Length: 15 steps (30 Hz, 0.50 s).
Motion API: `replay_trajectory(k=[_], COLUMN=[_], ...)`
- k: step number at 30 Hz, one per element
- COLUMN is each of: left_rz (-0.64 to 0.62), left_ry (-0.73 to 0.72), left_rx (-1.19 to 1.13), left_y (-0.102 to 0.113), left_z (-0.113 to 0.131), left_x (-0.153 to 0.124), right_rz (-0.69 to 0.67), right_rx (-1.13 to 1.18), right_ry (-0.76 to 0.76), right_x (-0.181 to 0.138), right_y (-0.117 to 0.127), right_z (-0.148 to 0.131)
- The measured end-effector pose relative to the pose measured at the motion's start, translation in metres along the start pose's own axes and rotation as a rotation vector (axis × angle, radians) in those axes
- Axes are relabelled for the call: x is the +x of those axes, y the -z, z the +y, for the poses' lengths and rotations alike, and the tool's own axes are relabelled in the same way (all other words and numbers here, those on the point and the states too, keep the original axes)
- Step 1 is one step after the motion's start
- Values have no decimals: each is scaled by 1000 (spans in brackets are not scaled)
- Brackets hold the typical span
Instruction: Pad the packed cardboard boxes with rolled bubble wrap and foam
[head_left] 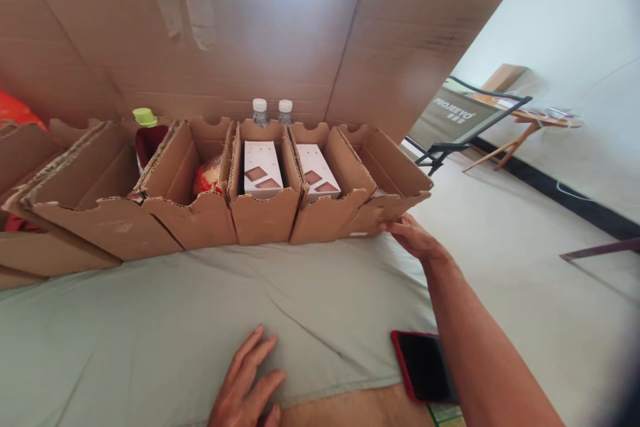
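Note:
My left hand (247, 387) is low in the middle of the view, fingers spread and holding nothing, over a grey-green cloth (200, 320). My right hand (414, 237) reaches to the rightmost cardboard bin (363, 219). Its fingers are stretched out and touch the bin's lower front corner; their tips are partly hidden. Left of it, two bins each hold a white box with brown squares printed on it, one box (263, 163) beside the other box (317, 167). A red packet (207, 177) lies in the bin further left.
A dark red bottle with a green cap (145, 117) stands in a left bin. Two white-capped clear bottles (260, 110) show behind the bins, before a tall cardboard panel (280, 40). A red-cased phone (425, 367) lies near my right forearm. A folding chair (455, 117) stands beyond.

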<state>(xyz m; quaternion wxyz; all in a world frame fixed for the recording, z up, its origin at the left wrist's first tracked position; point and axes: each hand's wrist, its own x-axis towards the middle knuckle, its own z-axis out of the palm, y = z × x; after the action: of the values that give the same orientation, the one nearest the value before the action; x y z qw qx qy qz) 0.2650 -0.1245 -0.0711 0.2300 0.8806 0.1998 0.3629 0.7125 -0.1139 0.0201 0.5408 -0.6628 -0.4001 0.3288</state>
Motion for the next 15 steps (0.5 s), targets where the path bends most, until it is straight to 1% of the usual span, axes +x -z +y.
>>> replay_trajectory(k=[5,7,9,11,13,15], left_rz=[-3,-16,-36,-53,-70,-88], left_ry=[23,24,19,10,-22,-46], left_rx=[-47,-62,-66,-56,-46,-47], left_y=[-4,-3,-2,-2,-2,-1], left_z=[0,0,-2,-5,-9,-11], left_x=[-1,-1,-1,-2,-2,0], right_rz=[17,48,107,239,468,698], right_rx=[-37,-55,-82,-124,-167,-194], right_ry=[-7,-6,3,26,82,165], right_x=[-7,-13,-22,-35,-54,-75], right_y=[-4,-5,-5,-8,-14,-26], right_z=[-1,0,0,-2,-11,-32])
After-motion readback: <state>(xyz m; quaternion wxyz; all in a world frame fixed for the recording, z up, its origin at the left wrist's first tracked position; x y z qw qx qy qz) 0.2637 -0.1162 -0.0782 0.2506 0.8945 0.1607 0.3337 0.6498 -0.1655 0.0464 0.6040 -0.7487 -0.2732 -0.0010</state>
